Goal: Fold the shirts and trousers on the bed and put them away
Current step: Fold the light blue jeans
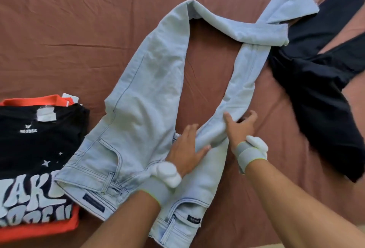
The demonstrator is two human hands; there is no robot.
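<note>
Light blue jeans (150,81) lie spread on the brown bed sheet (59,30), waistband toward me, legs splayed apart and crossing at the far right. My left hand (186,149) rests flat, fingers apart, on the crotch area where the legs meet. My right hand (240,126) curls around the upper part of the right trouser leg, gripping its fabric. Both wrists wear grey straps with white padding. Black trousers (320,89) lie crumpled to the right, partly under the jeans' leg ends.
A stack of folded shirts (37,149), a black printed one on top of an orange one, sits at the left edge beside the jeans' waistband. Wrinkled sheet stretches across the far left.
</note>
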